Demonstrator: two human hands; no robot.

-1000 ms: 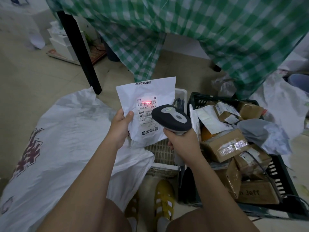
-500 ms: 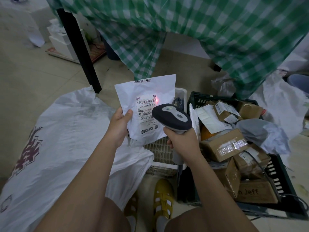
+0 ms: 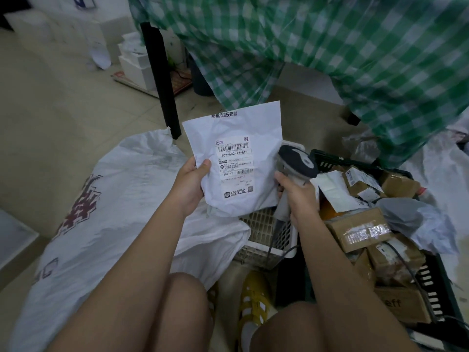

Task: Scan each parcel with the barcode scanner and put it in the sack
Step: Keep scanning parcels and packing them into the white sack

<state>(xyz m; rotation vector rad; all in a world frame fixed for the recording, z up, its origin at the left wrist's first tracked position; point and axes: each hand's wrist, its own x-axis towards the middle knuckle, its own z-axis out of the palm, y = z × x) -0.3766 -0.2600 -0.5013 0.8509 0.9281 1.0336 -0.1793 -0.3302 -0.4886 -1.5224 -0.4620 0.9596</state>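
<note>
My left hand (image 3: 190, 182) grips the lower left edge of a flat white mailer parcel (image 3: 238, 138), its label with barcodes facing me. My right hand (image 3: 298, 195) holds the grey barcode scanner (image 3: 298, 162) by its handle, just right of the parcel, head turned off to the right. No red scan light shows on the label. The big white woven sack (image 3: 106, 214) with red print lies on the floor at my left, under my left arm.
A dark crate (image 3: 439, 283) at right is piled with several brown boxes and mailers. A white slatted basket (image 3: 264, 240) sits between crate and sack. A black table leg (image 3: 160, 72) and green checked cloth (image 3: 355, 52) stand ahead. My yellow sandals show below.
The red scan light on the barcode has gone out. The scanner has swung right, away from the label, and the parcel sits a little left and closer to me.
</note>
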